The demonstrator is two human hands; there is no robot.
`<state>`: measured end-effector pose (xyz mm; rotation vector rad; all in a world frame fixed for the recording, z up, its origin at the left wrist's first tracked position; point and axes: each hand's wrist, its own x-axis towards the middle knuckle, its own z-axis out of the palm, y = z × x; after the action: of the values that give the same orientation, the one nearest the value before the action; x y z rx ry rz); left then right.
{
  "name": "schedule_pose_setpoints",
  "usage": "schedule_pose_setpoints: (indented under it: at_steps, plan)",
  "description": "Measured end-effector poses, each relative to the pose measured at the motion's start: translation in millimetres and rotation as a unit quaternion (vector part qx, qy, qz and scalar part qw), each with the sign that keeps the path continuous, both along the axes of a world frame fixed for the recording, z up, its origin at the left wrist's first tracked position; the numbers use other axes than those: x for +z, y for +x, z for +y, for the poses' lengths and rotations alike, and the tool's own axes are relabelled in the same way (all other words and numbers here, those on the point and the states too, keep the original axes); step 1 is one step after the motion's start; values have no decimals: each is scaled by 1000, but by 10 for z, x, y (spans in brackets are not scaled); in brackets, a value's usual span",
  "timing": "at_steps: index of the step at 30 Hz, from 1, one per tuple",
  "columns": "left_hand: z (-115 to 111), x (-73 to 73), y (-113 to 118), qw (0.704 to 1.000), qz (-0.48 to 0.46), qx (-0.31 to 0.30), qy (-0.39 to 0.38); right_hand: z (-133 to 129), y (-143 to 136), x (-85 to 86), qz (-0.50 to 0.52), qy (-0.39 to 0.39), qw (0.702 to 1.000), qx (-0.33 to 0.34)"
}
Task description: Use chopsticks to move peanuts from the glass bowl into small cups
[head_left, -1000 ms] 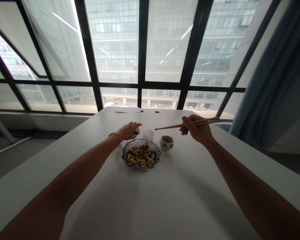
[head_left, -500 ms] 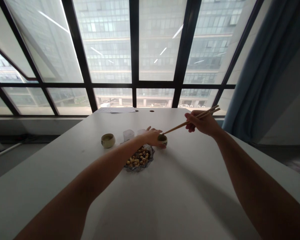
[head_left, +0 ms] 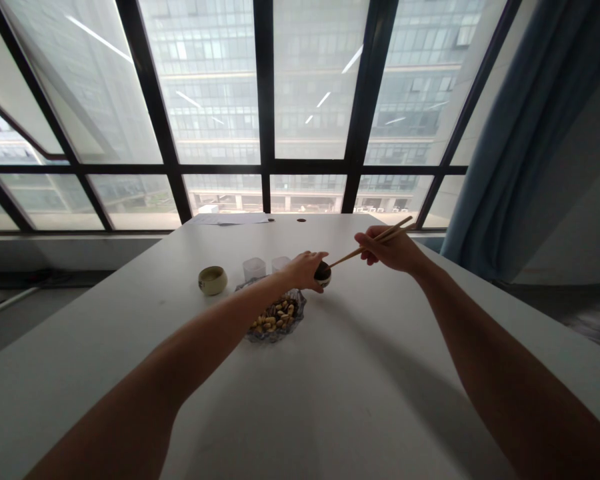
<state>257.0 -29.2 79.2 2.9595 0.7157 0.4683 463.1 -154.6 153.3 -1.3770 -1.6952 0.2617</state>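
My left hand (head_left: 304, 270) grips a small ceramic cup (head_left: 324, 281) by its side, and the cup tilts with its dark opening turned to the right. In my right hand (head_left: 387, 248) is a pair of wooden chopsticks (head_left: 353, 254), held closed around the shafts. Their tips reach the mouth of the cup; what the tips touch inside cannot be made out. Below my left wrist sits a clear scalloped glass bowl (head_left: 300, 319) of peanuts (head_left: 275, 317), partly hidden by my forearm.
A second ceramic cup (head_left: 213, 281) stands to the left on the white table (head_left: 300, 407). Two translucent cups, one at left (head_left: 254, 269) and one at right (head_left: 281, 263), stand behind the bowl. Papers (head_left: 233, 219) lie at the far edge, before the windows.
My left hand has tipped the cup, which stood upright before. My right hand has moved left and slightly down with the chopsticks. The whole view has shifted a little.
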Motion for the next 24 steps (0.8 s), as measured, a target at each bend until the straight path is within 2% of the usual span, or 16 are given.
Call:
schedule_pose_setpoints:
  at_steps: [9,12,14,16,19,21,24]
  plan:
    - [121,-71,-21,996,40,50,-65,0,-46,-3,9,-6,1000,5]
    - [154,-11,-73,994,67,45,-72,-16,-120,14,45,33,998,-7]
    - [164,69,-197,995,77,30,-61,-38,-206,42,96,81,992,-16]
    - [167,156,-428,997,59,26,-38,-73,-320,78,139,94,986,-4]
    - [178,228,-945,998,-11,55,20,-138,-532,115,132,18,990,51]
    - [202,205,-1335,992,-61,95,57,-172,-687,93,90,-63,990,92]
    - [260,64,-1847,975,-118,165,86,-166,-906,-48,41,-144,980,127]
